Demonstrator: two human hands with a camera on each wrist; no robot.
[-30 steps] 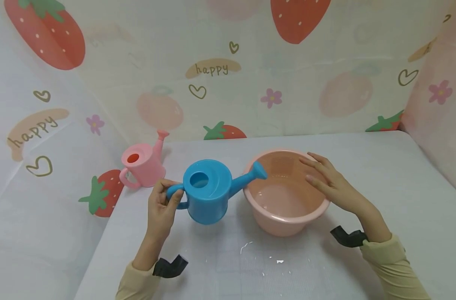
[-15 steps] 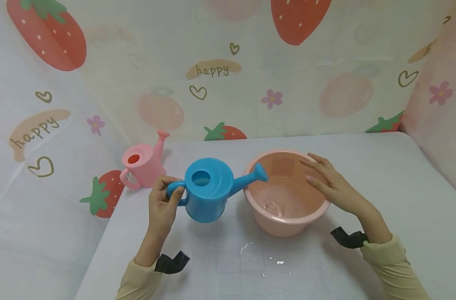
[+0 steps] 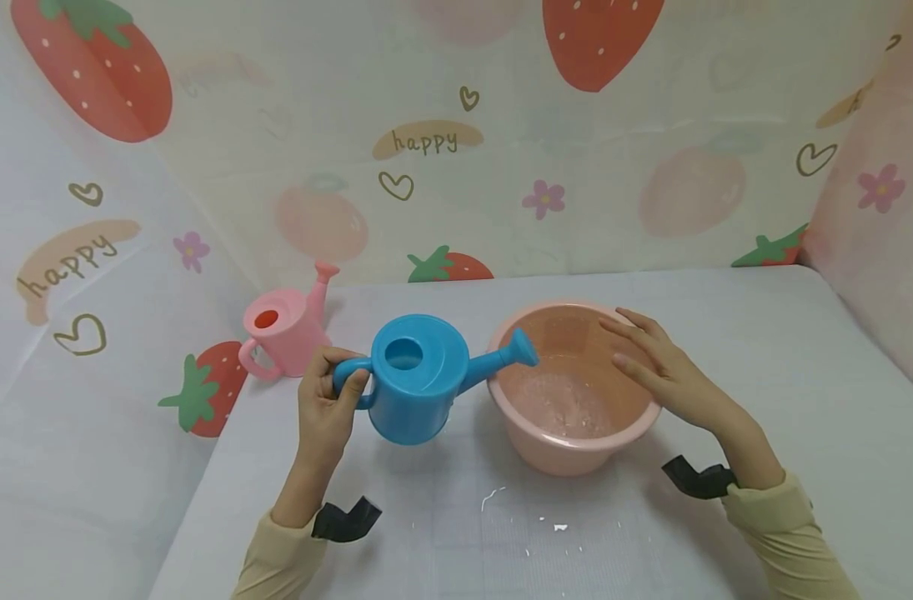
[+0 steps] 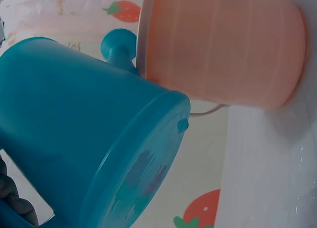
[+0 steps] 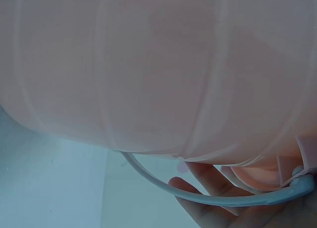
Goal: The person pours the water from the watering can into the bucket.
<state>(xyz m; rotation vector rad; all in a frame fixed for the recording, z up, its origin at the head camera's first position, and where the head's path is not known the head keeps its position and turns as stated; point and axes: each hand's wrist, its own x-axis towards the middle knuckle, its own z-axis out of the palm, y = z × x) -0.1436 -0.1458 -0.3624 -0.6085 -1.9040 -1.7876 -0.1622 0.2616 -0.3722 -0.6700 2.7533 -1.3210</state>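
My left hand (image 3: 327, 408) grips the handle of a blue watering can (image 3: 414, 392), held up beside the bucket. Its spout reaches over the left rim of a pale pink plastic bucket (image 3: 569, 457). Shallow, rippled water (image 3: 569, 408) lies inside the bucket. The can's wet underside (image 4: 143, 183) shows in the left wrist view. My right hand (image 3: 669, 371) rests over the bucket's right rim, fingers extended. In the right wrist view, a thin bail handle (image 5: 208, 199) crosses in front of those fingers.
A pink watering can (image 3: 294, 337) stands at the back left of the white table (image 3: 786, 350). Wet spots (image 3: 561, 527) glisten on the front of the table. A strawberry-print cloth (image 3: 591, 175) hangs around the back and sides.
My left hand has raised the blue watering can slightly and shifted it a little rightward. Splashes and ripples have appeared in the bucket's water. My right hand has stayed in place.
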